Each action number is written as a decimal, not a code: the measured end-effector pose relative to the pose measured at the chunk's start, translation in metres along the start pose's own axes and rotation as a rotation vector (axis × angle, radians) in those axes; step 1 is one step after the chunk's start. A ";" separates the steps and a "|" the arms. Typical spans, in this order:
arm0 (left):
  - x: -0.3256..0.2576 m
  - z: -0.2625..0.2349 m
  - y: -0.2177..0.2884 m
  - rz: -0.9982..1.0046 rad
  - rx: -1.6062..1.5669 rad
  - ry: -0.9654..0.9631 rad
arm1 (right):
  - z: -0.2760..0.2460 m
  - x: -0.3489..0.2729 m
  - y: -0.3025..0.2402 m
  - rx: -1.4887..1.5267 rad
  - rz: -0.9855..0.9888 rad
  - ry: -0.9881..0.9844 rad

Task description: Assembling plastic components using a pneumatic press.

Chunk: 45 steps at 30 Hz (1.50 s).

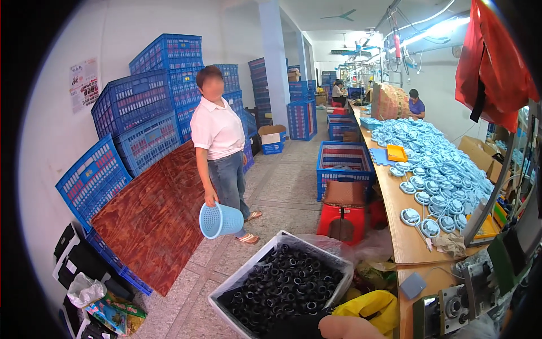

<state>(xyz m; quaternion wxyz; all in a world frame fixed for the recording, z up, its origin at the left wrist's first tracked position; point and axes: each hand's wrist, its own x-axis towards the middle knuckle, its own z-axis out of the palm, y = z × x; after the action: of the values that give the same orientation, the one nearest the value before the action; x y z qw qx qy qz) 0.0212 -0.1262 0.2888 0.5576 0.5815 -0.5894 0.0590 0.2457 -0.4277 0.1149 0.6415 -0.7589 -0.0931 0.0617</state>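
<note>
At the lower edge shows a piece of bare skin (353, 327), seemingly part of my right arm or hand, next to black cloth (302, 326). No fingers can be made out on it. A yellow cloth or bag (370, 308) lies right beside it. Just beyond is a white box (226, 302) lined with clear plastic, full of small black ring-shaped parts (285, 282). My left hand does not show. Past the box a person (217, 130) in a light shirt stands, one hand holding a light-blue perforated plastic basket (221, 220), tilted sideways.
A long wooden table (389, 226) on the right bears a heap of light-blue round corded parts (435, 164). Metal machine fixtures (454, 302) stand near. A red stool (341, 220) and blue crates (344, 164) line the aisle. A reddish board (152, 214) leans left.
</note>
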 end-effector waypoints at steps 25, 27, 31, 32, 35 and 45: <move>-0.054 -0.083 -0.156 -0.593 1.303 1.109 | 0.003 -0.024 -0.034 0.156 0.069 -0.028; -0.048 -0.091 -0.178 -0.675 0.896 1.093 | 0.001 -0.024 -0.038 0.163 0.077 -0.015; -0.020 -0.103 -0.213 -0.659 0.898 1.189 | -0.024 -0.037 -0.059 0.129 0.028 0.085; -0.026 -0.111 -0.215 -0.564 0.718 1.118 | -0.058 -0.014 -0.009 0.071 0.115 -0.036; -0.020 -0.104 -0.190 -0.512 0.802 1.070 | -0.022 -0.025 -0.045 -0.101 0.100 -0.034; -0.005 -0.082 -0.234 -0.547 0.877 1.296 | 0.035 -0.021 -0.091 0.238 0.023 -0.036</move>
<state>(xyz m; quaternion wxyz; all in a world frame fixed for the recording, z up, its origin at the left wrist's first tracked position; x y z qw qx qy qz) 0.2435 -0.1383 0.1806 0.5041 0.7197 0.0873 0.4692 0.2121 -0.3844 0.1984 0.7245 -0.6773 -0.0879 0.0934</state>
